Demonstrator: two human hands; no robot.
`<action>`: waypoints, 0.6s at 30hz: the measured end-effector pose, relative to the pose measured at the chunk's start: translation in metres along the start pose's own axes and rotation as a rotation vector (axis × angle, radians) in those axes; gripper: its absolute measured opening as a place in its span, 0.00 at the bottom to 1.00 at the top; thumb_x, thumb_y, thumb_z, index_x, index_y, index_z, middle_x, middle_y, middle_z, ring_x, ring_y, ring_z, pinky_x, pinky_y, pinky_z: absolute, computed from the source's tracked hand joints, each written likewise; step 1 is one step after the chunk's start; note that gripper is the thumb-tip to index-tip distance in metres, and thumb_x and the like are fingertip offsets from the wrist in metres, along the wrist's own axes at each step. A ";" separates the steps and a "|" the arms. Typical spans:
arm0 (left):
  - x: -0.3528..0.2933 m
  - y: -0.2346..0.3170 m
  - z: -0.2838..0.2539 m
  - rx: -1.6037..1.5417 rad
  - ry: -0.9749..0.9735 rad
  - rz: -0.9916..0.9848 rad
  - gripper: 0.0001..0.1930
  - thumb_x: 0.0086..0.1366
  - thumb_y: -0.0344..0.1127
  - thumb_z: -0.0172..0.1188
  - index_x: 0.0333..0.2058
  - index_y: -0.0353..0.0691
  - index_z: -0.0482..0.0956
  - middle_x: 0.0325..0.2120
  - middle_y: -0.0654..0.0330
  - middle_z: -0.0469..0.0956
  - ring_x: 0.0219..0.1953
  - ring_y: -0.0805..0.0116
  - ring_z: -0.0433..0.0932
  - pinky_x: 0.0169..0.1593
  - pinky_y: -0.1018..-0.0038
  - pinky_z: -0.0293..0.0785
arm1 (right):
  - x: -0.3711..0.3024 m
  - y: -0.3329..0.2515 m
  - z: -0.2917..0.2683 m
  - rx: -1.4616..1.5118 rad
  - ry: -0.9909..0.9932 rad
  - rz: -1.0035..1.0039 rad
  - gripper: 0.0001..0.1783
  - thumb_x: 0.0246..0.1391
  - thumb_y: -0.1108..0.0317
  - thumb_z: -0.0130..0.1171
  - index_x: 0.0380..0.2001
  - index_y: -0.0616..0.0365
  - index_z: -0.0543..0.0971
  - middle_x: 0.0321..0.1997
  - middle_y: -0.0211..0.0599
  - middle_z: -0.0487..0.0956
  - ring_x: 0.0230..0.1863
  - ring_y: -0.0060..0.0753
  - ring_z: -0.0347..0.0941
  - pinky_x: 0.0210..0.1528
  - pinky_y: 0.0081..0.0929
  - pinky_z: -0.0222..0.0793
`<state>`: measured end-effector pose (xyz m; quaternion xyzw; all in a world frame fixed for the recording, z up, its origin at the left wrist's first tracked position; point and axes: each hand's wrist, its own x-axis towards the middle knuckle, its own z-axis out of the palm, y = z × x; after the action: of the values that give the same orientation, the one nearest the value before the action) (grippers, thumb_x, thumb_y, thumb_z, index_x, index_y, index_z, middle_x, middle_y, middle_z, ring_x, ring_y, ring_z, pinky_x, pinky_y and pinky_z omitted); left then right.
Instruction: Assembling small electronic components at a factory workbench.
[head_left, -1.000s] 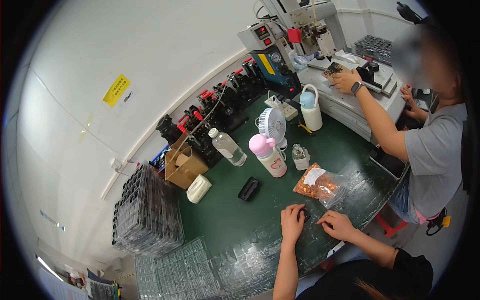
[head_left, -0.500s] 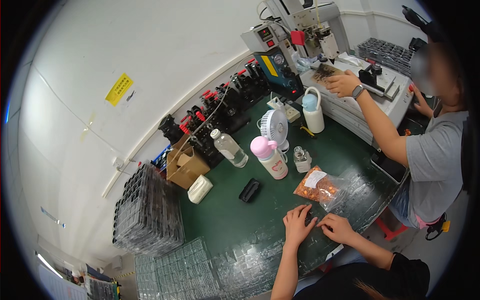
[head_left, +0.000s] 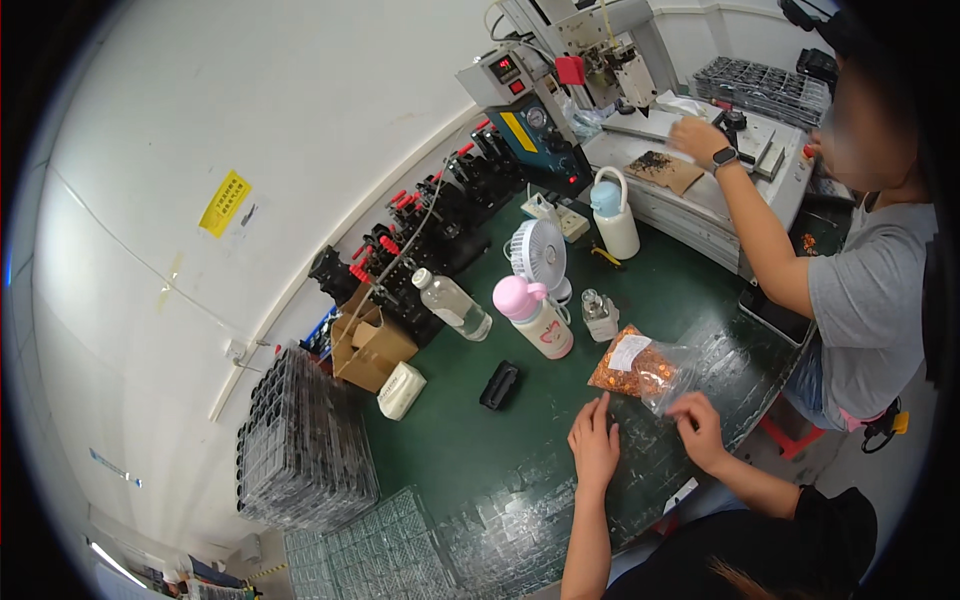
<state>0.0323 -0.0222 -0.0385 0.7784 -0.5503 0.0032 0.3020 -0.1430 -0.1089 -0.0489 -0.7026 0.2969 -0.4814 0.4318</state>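
My left hand [head_left: 594, 445] lies on the green tabletop [head_left: 470, 450] with its fingers stretched forward, just short of a clear plastic bag [head_left: 682, 372] filled with small orange-copper parts [head_left: 655, 376]. Nothing shows in that hand. At the bag's loose clear end is my right hand [head_left: 702, 430], its fingers bent and the thumb a little apart. Whether its fingertips touch the plastic is hard to see. The bag lies flat and has a white label [head_left: 628, 353].
Beyond the bag stand a small glass bottle [head_left: 600, 316], a pink-lidded bottle [head_left: 545, 328] and a white fan [head_left: 540, 255]. A black case [head_left: 499, 385] and tissue pack [head_left: 401, 391] lie left, near stacked trays [head_left: 300, 440]. At right a co-worker's hand [head_left: 697, 141] works at a machine.
My hands have moved apart; the right went right and forward to the bag's clear end. The co-worker's hand has lifted off the brown sheet. The view has shifted slightly.
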 end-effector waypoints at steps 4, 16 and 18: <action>0.002 -0.004 -0.006 -0.012 0.086 -0.074 0.38 0.51 0.32 0.63 0.60 0.43 0.58 0.51 0.52 0.66 0.54 0.53 0.64 0.58 0.61 0.57 | 0.007 -0.005 0.003 -0.019 0.124 0.039 0.19 0.44 0.84 0.44 0.40 0.60 0.74 0.45 0.42 0.69 0.40 0.36 0.66 0.43 0.25 0.64; 0.003 -0.017 0.000 -0.040 0.093 -0.043 0.35 0.49 0.31 0.63 0.57 0.37 0.61 0.47 0.48 0.68 0.51 0.50 0.66 0.58 0.60 0.58 | 0.008 0.001 0.007 -0.198 -0.143 -0.111 0.20 0.40 0.83 0.45 0.40 0.61 0.76 0.40 0.45 0.74 0.47 0.50 0.67 0.52 0.36 0.62; 0.001 -0.016 0.000 -0.012 0.101 -0.028 0.34 0.50 0.30 0.62 0.57 0.37 0.62 0.47 0.47 0.68 0.50 0.50 0.66 0.58 0.60 0.58 | 0.007 0.006 0.005 -0.194 -0.163 -0.094 0.20 0.40 0.83 0.46 0.40 0.61 0.76 0.41 0.45 0.74 0.47 0.50 0.67 0.51 0.36 0.63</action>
<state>0.0464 -0.0191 -0.0454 0.7831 -0.5234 0.0351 0.3340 -0.1360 -0.1159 -0.0526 -0.7911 0.2728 -0.4115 0.3612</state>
